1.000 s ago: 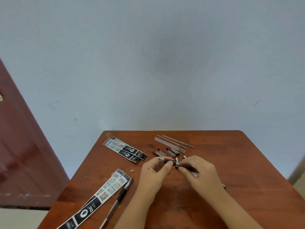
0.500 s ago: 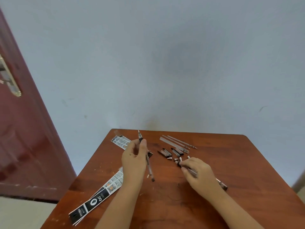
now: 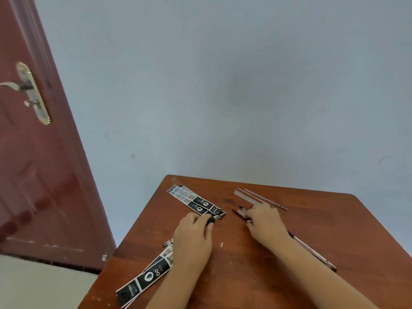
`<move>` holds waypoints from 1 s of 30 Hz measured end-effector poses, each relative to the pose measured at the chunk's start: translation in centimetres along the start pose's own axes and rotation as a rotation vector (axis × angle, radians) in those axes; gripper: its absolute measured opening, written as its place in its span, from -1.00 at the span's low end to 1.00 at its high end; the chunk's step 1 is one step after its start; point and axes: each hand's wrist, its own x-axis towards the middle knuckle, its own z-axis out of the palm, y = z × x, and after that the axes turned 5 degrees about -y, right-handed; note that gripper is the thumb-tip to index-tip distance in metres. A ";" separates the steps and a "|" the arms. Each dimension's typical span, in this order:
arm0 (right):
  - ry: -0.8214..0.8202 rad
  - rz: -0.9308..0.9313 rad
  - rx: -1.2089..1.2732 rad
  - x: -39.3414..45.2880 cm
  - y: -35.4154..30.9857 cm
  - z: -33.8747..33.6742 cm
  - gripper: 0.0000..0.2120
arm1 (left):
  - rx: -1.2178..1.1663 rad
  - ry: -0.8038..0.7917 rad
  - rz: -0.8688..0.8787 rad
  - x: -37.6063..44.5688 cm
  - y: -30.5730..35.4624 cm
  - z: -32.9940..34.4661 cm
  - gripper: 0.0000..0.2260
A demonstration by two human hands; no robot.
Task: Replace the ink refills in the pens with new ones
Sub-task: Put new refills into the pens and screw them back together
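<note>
My left hand (image 3: 192, 238) grips a light, slick pen (image 3: 213, 218) mid-barrel; whether my right hand (image 3: 265, 221) holds any small pen parts (image 3: 239, 212), I cannot tell.

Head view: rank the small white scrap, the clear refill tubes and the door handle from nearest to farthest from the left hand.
Measured from the left hand:
1. Small white scrap, on the table just to the hand's right.
2. Clear refill tubes, at the table's far side, beyond the right hand.
3. Door handle, far off to the upper left, on the red door.
</note>
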 end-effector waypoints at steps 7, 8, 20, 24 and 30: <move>0.006 0.006 -0.045 0.6 -0.2 0.3 -0.73 | 0.050 0.056 0.082 -0.3 -1.1 0.6 -0.91; 0.006 0.001 -0.044 0.6 -0.3 0.3 -0.72 | 0.044 0.047 0.085 -0.4 -1.1 0.7 -0.88; 0.353 -0.095 0.516 -3.4 1.1 -2.2 -0.83 | 0.087 0.025 0.173 -0.5 0.2 0.7 -0.85; 0.400 -0.008 0.844 -5.6 2.0 -2.4 -0.77 | 0.083 0.006 0.222 -0.3 2.8 0.9 -0.88; 0.407 0.135 1.106 -6.4 3.7 -1.1 -0.73 | 0.025 -0.056 0.222 -0.5 5.4 3.0 -0.81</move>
